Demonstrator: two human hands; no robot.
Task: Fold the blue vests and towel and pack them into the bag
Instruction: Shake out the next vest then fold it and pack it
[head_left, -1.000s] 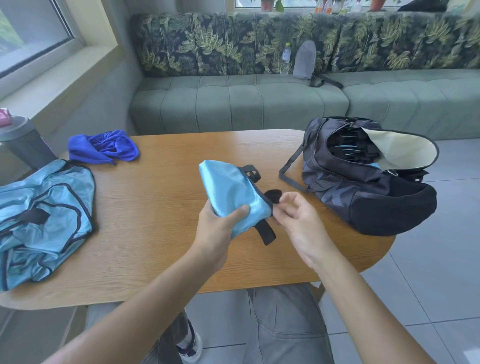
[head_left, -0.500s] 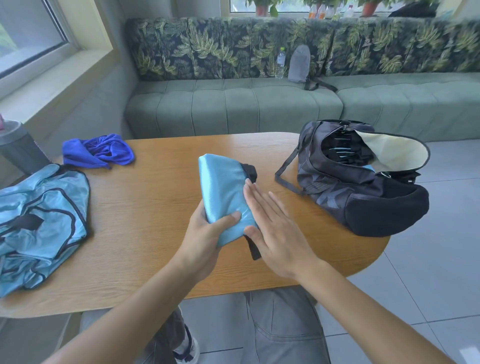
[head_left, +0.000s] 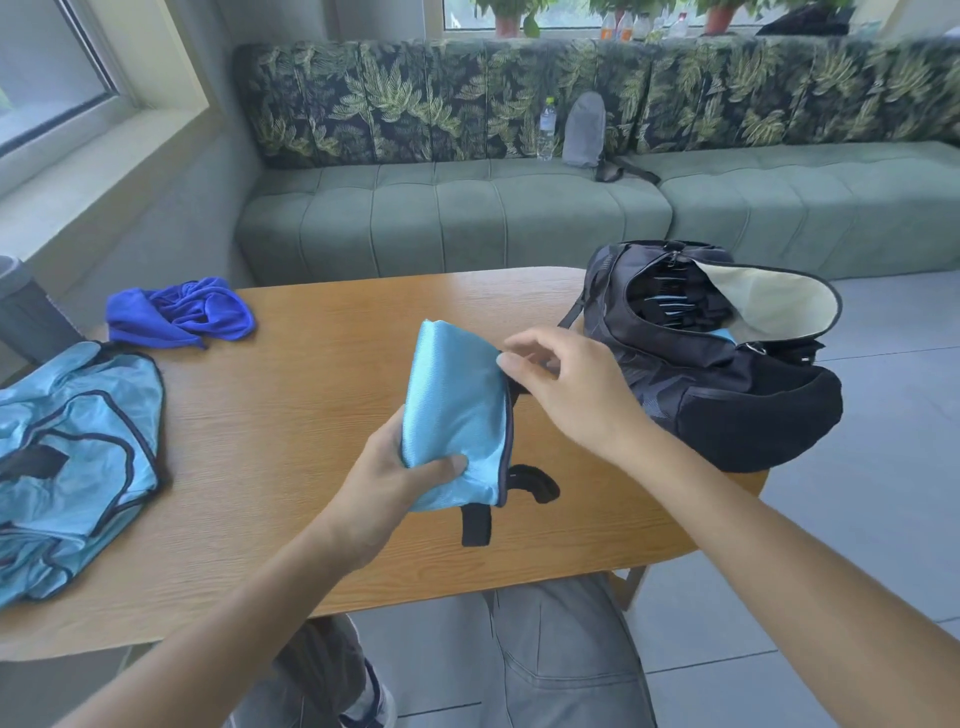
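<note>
At the table's left edge, a light blue mesh vest (head_left: 72, 457) with dark piping lies spread and rumpled on the oval wooden table (head_left: 291, 415), its grain running lengthwise. Behind it, a royal-blue towel (head_left: 176, 312) sits bunched in soft, plush folds. At centre, the person's left hand (head_left: 384, 483) grips the lower corner of a folded vest (head_left: 457, 415), thumb pressed on the smooth, faintly shiny fabric; the bundle forms a tall, narrow packet held upright just above the tabletop, with black straps (head_left: 475, 525) dangling from its lower edge. The right hand (head_left: 566, 389) is at the packet's upper right edge, fingers loosely curled with the fingertips at the dark trim; whether they pinch it cannot be told. To the right, a black nylon bag (head_left: 727, 395) rests on the table's end, zipped open, its pale lining flap folded back and dark and light blue items visible inside. A green tufted bench (head_left: 467, 218) with leaf-print cushions runs behind.
</note>
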